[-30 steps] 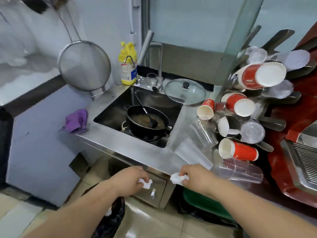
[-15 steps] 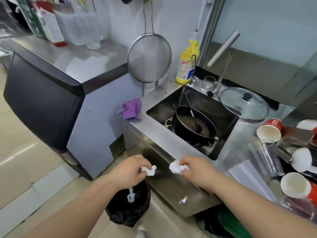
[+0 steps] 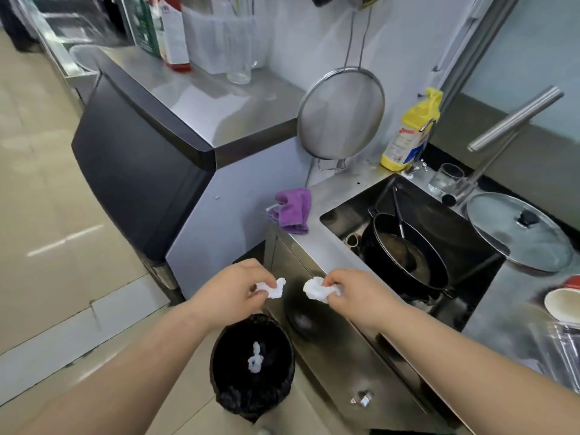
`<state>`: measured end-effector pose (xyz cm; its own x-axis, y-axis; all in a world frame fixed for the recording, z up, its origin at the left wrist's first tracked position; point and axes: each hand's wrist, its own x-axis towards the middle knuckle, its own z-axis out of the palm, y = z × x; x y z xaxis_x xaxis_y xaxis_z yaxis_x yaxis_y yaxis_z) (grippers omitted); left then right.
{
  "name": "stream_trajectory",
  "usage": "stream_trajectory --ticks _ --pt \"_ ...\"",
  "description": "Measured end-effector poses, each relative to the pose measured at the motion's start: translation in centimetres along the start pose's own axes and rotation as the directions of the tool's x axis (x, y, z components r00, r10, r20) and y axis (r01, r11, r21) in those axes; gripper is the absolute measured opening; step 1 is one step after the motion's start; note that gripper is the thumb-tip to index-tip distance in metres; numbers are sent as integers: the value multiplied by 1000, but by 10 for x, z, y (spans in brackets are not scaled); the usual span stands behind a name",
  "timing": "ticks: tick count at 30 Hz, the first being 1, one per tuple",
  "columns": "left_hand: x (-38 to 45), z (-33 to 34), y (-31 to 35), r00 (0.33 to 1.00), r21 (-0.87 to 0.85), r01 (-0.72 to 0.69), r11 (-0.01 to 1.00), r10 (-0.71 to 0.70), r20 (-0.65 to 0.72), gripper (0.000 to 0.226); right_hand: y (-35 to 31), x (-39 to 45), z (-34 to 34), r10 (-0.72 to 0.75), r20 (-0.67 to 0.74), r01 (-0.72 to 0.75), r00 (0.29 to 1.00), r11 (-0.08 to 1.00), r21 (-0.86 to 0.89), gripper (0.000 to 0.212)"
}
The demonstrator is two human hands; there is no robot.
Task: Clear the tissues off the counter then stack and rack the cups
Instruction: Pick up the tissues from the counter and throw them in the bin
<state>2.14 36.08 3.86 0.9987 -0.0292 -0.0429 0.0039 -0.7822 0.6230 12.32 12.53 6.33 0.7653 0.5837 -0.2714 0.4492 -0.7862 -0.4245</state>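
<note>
We are holding one crumpled tissue [image 3: 272, 287] pinched in the fingertips of our left hand [image 3: 233, 285] and a second balled tissue [image 3: 318, 288] gripped in our right hand [image 3: 354, 293], both hanging in front of the steel counter [image 3: 317, 246] near its front edge and above the black-lined waste bin [image 3: 252, 365] on the floor. One white wad [image 3: 255, 359] is already lying inside that bin. We are judging the tissue stage as nearly finished: the visible counter surface is showing no further tissues, though its right part is running out of view. The cup stage is looking untouched; a red paper cup [image 3: 563, 301] is lying on its side at the counter's right edge beside clear plastic cups [image 3: 561, 350]. The yellow bottle [image 3: 411, 133] at the sink's back corner is carrying a label, but we are finding its writing unreadable.
</note>
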Motion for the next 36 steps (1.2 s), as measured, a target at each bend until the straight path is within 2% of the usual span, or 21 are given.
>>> stream_trajectory --ticks 10,18,22,24,26,31,36 --pt "-6 -19 -53 983 -35 149 988 -152 -98 19 -50 75 15 -29 106 30 994 1000 -9 25" --pt "-14 22 -102 928 -79 351 933 -358 -102 18 -49 120 76 -22 111 17 994 999 43 31" --pt "-17 68 -129 892 -104 435 894 -444 -84 20 -28 137 131 63 132 -80 989 989 125 31" --pt "-18 114 -150 862 -142 490 860 -503 -66 20 -5 143 182 120 180 -148 976 977 151 32" --pt "-20 129 -151 856 -142 502 853 -513 -55 21 5 142 199 154 182 -189 971 963 192 33" --pt "-24 249 -202 846 -79 533 842 -529 68 23 71 146 322 238 260 -284 936 946 157 32" --pt "-25 340 -253 835 -43 541 840 -531 148 25 119 142 412 307 305 -367 902 915 166 30"
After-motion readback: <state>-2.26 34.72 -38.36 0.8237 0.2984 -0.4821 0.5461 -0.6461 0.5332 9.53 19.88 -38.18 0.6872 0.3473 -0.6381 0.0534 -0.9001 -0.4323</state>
